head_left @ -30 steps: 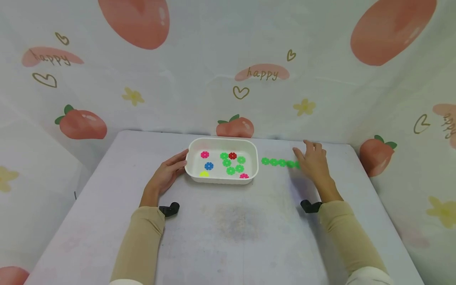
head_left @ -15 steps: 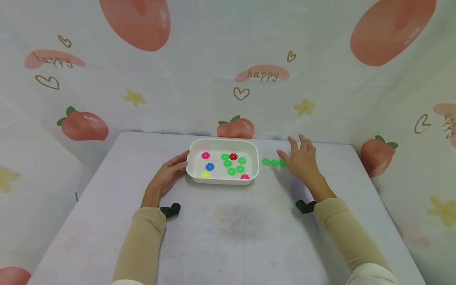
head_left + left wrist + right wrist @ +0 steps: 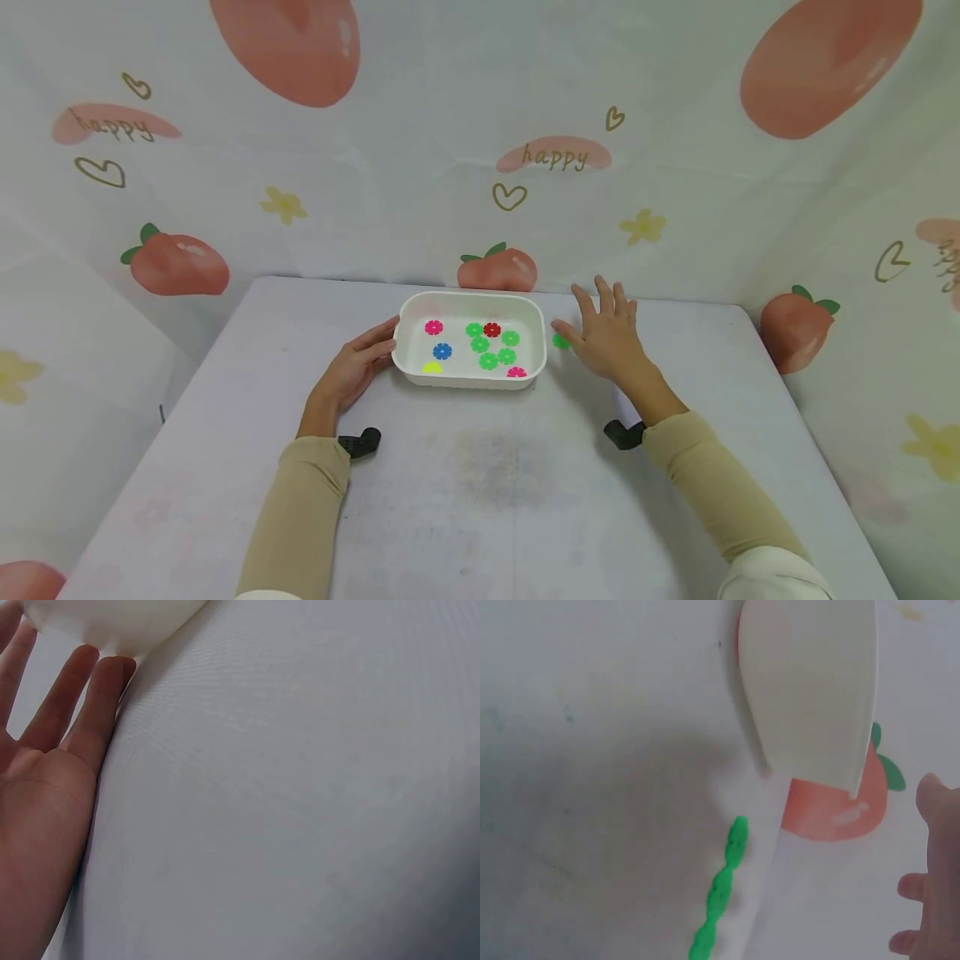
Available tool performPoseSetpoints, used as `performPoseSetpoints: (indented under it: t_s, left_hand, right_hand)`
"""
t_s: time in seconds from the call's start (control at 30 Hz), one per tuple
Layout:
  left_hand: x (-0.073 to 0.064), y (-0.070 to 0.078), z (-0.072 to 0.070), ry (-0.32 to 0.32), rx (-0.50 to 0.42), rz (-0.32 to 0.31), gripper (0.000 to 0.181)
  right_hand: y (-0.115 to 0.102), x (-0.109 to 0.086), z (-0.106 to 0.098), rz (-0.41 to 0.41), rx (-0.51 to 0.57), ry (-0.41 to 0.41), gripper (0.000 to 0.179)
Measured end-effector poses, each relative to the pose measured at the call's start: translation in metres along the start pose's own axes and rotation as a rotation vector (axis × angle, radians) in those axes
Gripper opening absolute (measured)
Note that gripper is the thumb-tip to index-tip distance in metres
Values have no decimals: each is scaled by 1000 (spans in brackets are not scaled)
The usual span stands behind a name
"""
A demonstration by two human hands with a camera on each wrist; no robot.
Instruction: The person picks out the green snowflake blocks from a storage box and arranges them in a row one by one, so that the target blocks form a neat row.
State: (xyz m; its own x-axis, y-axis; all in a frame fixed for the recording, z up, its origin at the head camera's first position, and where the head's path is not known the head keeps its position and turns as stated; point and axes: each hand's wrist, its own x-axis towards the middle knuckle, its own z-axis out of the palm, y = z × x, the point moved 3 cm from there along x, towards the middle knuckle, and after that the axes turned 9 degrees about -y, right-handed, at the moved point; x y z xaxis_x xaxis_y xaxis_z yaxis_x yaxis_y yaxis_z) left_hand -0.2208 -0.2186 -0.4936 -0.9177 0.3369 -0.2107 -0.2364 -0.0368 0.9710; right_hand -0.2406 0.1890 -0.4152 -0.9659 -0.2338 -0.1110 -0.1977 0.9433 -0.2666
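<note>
A white plastic basin stands at the far middle of the table, holding several loose snowflake discs: green, pink, and single blue, dark red and yellow ones. The left hand rests against the basin's left end with extended fingers, its fingertips at the wall in the left wrist view. The right hand hovers right of the basin, fingers spread, holding nothing. Beneath it lies a row of joined green snowflake discs, mostly hidden by the hand in the head view.
The white-covered table reaches back to a printed cloth backdrop with peach and "happy" motifs. Black wrist-worn cameras sit at the left sleeve and the right sleeve.
The right hand has moved left along the green row toward the basin, its fingers spreading wider and covering more of the discs. The left hand stays at the basin.
</note>
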Motion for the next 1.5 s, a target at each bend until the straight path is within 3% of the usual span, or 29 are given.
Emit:
performPoseSetpoints:
  t_s: [0.7, 1.13, 1.5]
  left_hand:
    - [-1, 1, 1, -16, -17, 20, 56]
    - [0, 0, 0, -16, -21, 17, 56]
    - [-1, 1, 2, -20, -4, 26, 55]
  right_hand:
    - [-40, 6, 8, -96, -90, -66, 81]
    - [-64, 12, 9, -196, -130, -77, 81]
    - [-82, 22, 21, -217, -201, -95, 82]
